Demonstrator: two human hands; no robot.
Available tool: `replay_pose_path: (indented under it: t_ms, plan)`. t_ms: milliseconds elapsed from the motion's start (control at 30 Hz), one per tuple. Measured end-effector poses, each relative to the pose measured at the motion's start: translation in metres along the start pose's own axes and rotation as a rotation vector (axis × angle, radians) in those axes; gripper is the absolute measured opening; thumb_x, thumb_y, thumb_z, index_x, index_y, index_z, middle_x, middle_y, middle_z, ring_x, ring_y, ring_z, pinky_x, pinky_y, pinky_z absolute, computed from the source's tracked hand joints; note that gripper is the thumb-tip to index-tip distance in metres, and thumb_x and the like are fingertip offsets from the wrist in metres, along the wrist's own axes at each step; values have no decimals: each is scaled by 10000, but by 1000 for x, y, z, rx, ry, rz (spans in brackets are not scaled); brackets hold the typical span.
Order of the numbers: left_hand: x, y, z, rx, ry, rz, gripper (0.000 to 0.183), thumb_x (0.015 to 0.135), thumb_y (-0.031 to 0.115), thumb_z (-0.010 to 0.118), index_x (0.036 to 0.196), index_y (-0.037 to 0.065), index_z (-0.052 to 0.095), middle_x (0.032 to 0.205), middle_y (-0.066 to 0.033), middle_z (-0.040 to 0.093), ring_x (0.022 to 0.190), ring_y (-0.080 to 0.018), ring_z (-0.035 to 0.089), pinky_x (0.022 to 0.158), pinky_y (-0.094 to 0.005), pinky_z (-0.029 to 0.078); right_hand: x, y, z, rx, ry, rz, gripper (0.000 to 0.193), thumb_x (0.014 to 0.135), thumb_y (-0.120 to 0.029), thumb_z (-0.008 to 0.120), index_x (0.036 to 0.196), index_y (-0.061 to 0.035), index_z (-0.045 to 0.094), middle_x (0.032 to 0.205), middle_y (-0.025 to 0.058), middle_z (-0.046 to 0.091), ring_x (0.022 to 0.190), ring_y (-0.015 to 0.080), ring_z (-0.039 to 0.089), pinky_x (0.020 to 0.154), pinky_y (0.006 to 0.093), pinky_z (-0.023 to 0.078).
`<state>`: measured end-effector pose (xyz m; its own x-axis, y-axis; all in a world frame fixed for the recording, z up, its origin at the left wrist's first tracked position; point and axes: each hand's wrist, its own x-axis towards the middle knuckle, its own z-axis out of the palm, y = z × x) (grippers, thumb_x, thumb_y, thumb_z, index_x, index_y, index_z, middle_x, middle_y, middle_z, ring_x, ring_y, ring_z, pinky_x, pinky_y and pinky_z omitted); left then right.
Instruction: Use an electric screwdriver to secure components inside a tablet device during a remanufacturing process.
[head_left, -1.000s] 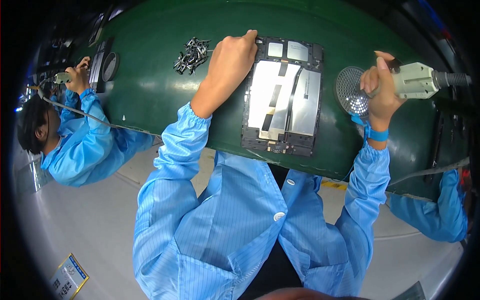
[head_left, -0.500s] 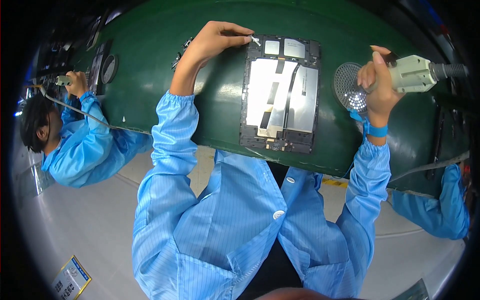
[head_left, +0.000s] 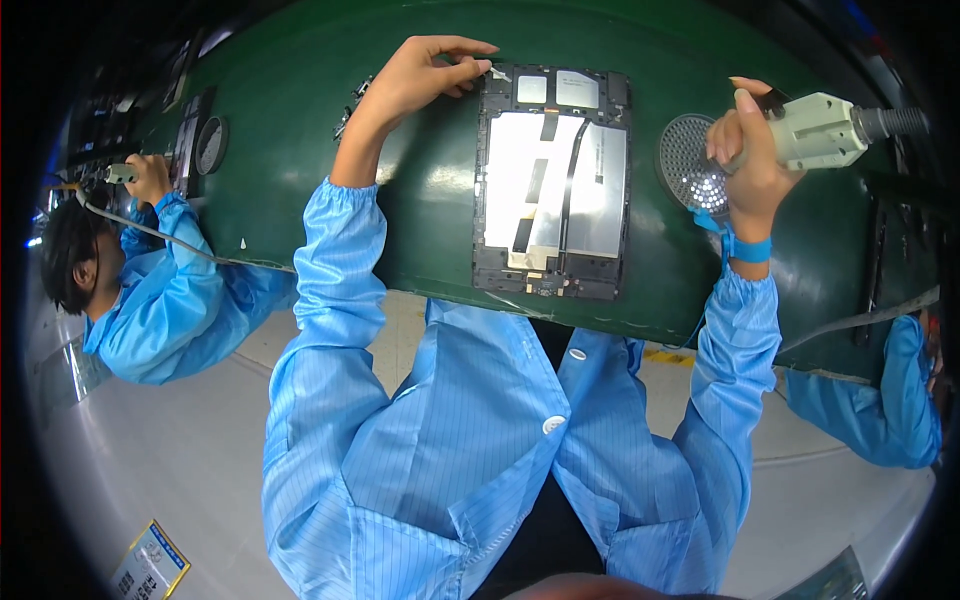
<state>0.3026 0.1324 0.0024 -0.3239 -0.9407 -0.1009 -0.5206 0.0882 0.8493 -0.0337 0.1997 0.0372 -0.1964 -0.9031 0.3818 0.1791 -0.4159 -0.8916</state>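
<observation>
On the green bench lies an opened tablet (head_left: 600,190), dark-framed, its silver inner side facing up. My left hand (head_left: 420,82) is at its far left corner. The thumb tip touches, or nearly touches, a small whitish piece (head_left: 501,75) there, while the index finger stretches out apart from the thumb. To the right of the tablet my right hand (head_left: 750,150) grips a pale electric screwdriver (head_left: 822,132) with a grey ribbed cable sleeve; its working tip is hidden. Beneath that hand stands a round perforated tray (head_left: 682,165) with small shiny pieces in it.
Small dark parts (head_left: 352,108) lie left of my left forearm. Farther left, a person (head_left: 165,265) in blue holds a similar pale tool near a round dish (head_left: 211,145). Another blue sleeve (head_left: 870,400) shows at the right. A blue wrist strap (head_left: 752,248) circles my right wrist.
The whole view has shifted slightly, moving the tablet and bench up and left in the picture. My left index finger has lifted a little from the corner. The right hand keeps its grip.
</observation>
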Motion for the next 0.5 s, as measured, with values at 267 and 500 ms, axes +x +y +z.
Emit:
replay_pose_path:
  t_ms: [267,500]
  plan:
    - [-4,-11,9,-141,42,44,268,950,196,659,1145,23,718,987,-80,713,843,-138,652,750,-256,537,0,0,0,4,16,9,121,875,17,637,980,75,652,542,33,492,430,107,449,439,282,402]
    - [-7,-15,13,-251,81,37,275,943,182,674,1171,32,708,1064,-72,689,876,-137,650,768,-260,540,-2,0,2,-102,-10,-17,183,923,-22,549,1051,97,608,560,20,426,452,113,410,465,291,386]
